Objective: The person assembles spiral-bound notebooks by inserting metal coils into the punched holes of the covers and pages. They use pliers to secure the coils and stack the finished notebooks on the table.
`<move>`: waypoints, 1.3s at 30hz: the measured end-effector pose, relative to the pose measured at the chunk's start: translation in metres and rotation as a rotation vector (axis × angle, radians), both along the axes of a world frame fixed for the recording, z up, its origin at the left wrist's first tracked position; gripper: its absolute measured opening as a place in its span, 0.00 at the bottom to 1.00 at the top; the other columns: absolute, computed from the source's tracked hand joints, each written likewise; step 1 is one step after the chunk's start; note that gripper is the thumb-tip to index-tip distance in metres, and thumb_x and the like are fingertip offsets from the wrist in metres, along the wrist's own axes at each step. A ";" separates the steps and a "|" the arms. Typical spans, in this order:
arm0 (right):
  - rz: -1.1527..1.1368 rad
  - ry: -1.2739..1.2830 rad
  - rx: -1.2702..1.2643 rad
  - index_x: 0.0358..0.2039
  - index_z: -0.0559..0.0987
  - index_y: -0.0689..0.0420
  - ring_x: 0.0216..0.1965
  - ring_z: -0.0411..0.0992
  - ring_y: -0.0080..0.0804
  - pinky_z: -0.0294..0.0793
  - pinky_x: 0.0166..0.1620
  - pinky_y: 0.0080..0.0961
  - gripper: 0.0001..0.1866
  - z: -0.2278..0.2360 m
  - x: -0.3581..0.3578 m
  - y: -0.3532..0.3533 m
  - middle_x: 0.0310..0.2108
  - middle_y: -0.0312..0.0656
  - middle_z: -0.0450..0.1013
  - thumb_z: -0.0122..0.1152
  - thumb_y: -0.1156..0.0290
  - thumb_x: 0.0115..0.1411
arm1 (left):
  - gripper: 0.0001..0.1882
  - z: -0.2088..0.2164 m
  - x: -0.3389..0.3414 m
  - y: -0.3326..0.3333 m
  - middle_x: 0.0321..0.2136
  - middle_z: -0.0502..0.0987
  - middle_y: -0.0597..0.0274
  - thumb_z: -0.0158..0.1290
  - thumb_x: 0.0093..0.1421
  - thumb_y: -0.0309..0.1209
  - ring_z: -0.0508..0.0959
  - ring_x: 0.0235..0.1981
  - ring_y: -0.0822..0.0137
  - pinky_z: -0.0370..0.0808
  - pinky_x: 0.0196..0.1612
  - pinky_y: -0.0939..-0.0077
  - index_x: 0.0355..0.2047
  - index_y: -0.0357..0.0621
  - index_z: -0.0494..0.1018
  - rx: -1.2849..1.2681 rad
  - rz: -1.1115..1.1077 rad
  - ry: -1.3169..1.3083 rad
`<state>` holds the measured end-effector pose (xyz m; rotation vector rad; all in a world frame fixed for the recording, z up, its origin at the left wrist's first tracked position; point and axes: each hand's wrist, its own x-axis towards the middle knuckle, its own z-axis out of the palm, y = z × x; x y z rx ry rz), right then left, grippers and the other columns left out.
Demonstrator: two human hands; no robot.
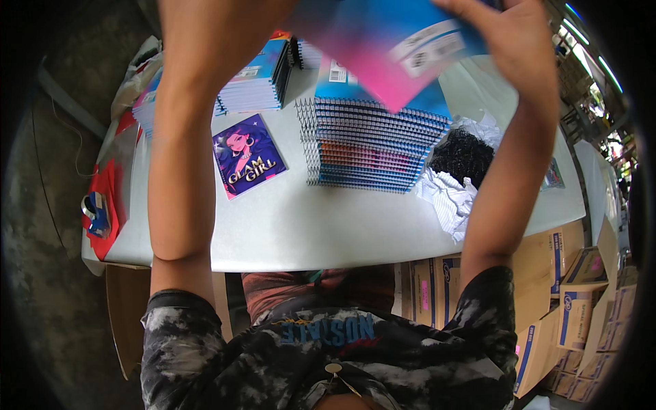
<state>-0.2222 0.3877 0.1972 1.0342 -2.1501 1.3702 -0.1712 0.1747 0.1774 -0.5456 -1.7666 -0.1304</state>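
Note:
A blue and pink notebook point(389, 75) with a white barcode label is raised over the table, slightly blurred. My right hand point(516, 51) grips its right side, thumb laid across the cover. At the upper edge my left hand point(236, 17) shows only its wrist and back; its fingers are out of the picture. Below the raised notebook stands a tall stack of spiral-bound notebooks point(372, 147), their wire bindings turned toward me. To the left of this stack, a purple notebook point(249, 156) with a drawn figure on its cover lies flat.
More notebook stacks point(254, 92) stand at the back left of the white table point(301, 232). A black tangle point(462, 157) sits on crumpled striped paper point(447, 201) at the right. A tape roll point(96, 213) rests on red material point(106, 181). Cardboard boxes point(577, 307) are piled below right.

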 end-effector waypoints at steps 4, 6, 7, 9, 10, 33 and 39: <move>-0.038 0.224 0.021 0.35 0.78 0.62 0.29 0.74 0.27 0.75 0.35 0.26 0.12 0.018 -0.018 0.003 0.31 0.40 0.77 0.61 0.74 0.48 | 0.25 -0.042 -0.053 0.003 0.39 0.72 0.49 0.55 0.54 0.29 0.74 0.39 0.63 0.71 0.42 0.73 0.49 0.32 0.59 0.555 -0.492 -0.273; -0.469 0.502 0.364 0.34 0.79 0.61 0.28 0.75 0.33 0.75 0.33 0.30 0.11 0.001 -0.084 0.011 0.33 0.41 0.77 0.59 0.71 0.49 | 0.35 -0.078 -0.062 0.023 0.37 0.75 0.47 0.59 0.51 0.42 0.76 0.38 0.57 0.70 0.44 0.70 0.50 0.31 0.57 0.769 -0.245 -0.495; -0.573 0.595 0.548 0.37 0.77 0.61 0.35 0.71 0.37 0.69 0.40 0.37 0.12 -0.039 -0.113 0.009 0.38 0.43 0.74 0.56 0.69 0.52 | 0.33 -0.104 -0.076 0.023 0.36 0.74 0.43 0.58 0.51 0.45 0.75 0.35 0.52 0.70 0.42 0.66 0.48 0.34 0.61 0.713 -0.009 -0.544; -0.571 0.661 0.791 0.46 0.71 0.61 0.56 0.59 0.46 0.51 0.58 0.57 0.16 -0.123 -0.156 -0.002 0.54 0.46 0.63 0.49 0.65 0.61 | 0.23 -0.153 -0.086 0.013 0.30 0.74 0.41 0.51 0.55 0.45 0.75 0.34 0.47 0.71 0.38 0.59 0.40 0.36 0.71 0.308 0.374 -0.350; -0.586 0.587 0.674 0.47 0.71 0.59 0.58 0.57 0.46 0.48 0.60 0.55 0.19 -0.139 -0.161 0.003 0.55 0.45 0.63 0.49 0.61 0.60 | 0.23 -0.154 -0.087 0.014 0.31 0.74 0.42 0.50 0.55 0.45 0.75 0.34 0.49 0.71 0.38 0.61 0.40 0.37 0.72 0.498 0.243 -0.488; -0.728 -0.018 -0.611 0.31 0.80 0.66 0.31 0.71 0.21 0.69 0.39 0.17 0.12 -0.209 -0.050 0.002 0.28 0.41 0.77 0.63 0.68 0.53 | 0.19 -0.166 -0.055 0.017 0.15 0.72 0.63 0.61 0.51 0.41 0.67 0.18 0.76 0.65 0.24 0.81 0.18 0.36 0.72 1.161 -0.086 -0.597; -0.550 0.168 -0.630 0.51 0.63 0.67 0.41 0.69 0.30 0.68 0.46 0.27 0.21 -0.232 0.013 -0.006 0.45 0.48 0.67 0.52 0.70 0.61 | 0.24 -0.208 -0.065 -0.087 0.37 0.75 0.45 0.45 0.59 0.47 0.76 0.39 0.51 0.70 0.43 0.61 0.40 0.38 0.74 0.801 0.431 -0.784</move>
